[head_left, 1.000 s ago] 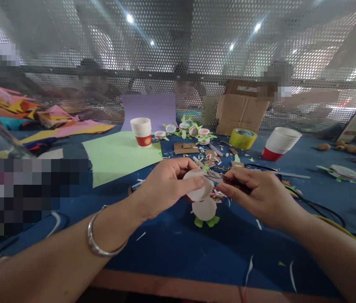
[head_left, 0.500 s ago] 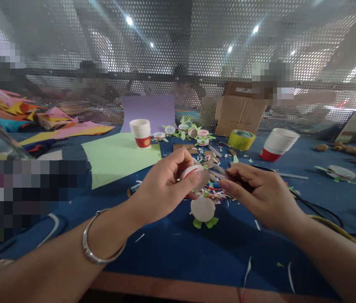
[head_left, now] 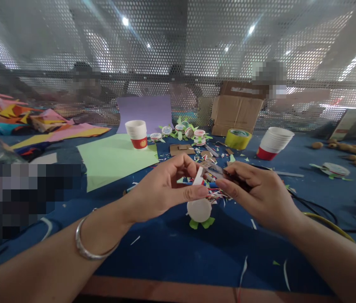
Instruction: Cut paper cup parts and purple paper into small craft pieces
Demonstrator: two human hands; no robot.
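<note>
My left hand [head_left: 165, 189] pinches a small white paper piece [head_left: 198, 176] edge-on between thumb and fingers; a silver bangle circles that wrist. My right hand [head_left: 253, 191] is closed on scissors [head_left: 215, 170], whose blades reach the paper piece. Just below the hands a white round cup bottom with green paper leaves [head_left: 199, 211] lies on the blue table [head_left: 178, 248], among paper scraps.
A green sheet [head_left: 114, 158], a stack of paper cups [head_left: 136, 134], finished cup crafts [head_left: 184, 130], yellow tape [head_left: 240, 139], a tipped cup stack [head_left: 274, 142] and a cardboard box [head_left: 237, 109] lie beyond. A black cable [head_left: 316, 208] runs at the right. People sit behind the perforated screen.
The left hand has turned the white round piece from face-on to edge-on, and both hands have risen slightly. The scissors stay against it.
</note>
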